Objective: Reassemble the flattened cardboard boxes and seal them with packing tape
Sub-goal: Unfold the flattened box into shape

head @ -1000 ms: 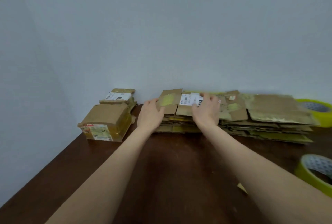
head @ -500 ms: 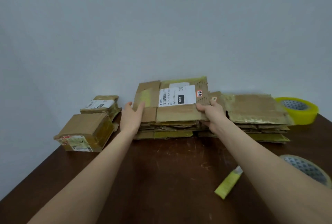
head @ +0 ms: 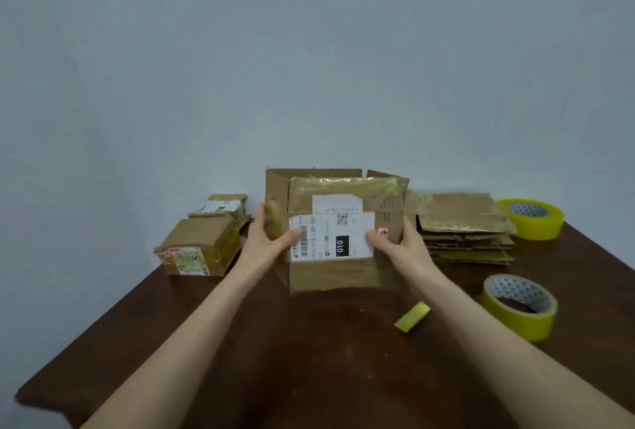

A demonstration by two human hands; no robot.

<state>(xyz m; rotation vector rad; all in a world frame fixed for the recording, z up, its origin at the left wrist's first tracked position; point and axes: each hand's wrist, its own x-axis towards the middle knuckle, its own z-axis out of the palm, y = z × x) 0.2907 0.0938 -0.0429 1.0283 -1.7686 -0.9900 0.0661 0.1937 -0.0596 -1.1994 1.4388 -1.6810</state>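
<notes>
I hold a flattened cardboard box (head: 343, 270) upright above the table's middle; it carries a white shipping label and old yellowish tape. My left hand (head: 266, 239) grips its left edge, thumb on the label. My right hand (head: 400, 244) grips its right edge, thumb on the label's right end. A stack of flattened boxes (head: 462, 226) lies behind to the right. One yellow tape roll (head: 519, 303) sits at the near right, another (head: 531, 219) at the far right.
Two assembled small boxes (head: 199, 246) stand at the far left by the wall. A yellow tape scrap (head: 412, 317) lies on the dark brown table (head: 309, 360) near my right forearm. The wall runs close behind everything.
Both hands lifted the top flattened box off the stack and drew it toward me, tilting it upright. The camera view shifted, showing more of the table.
</notes>
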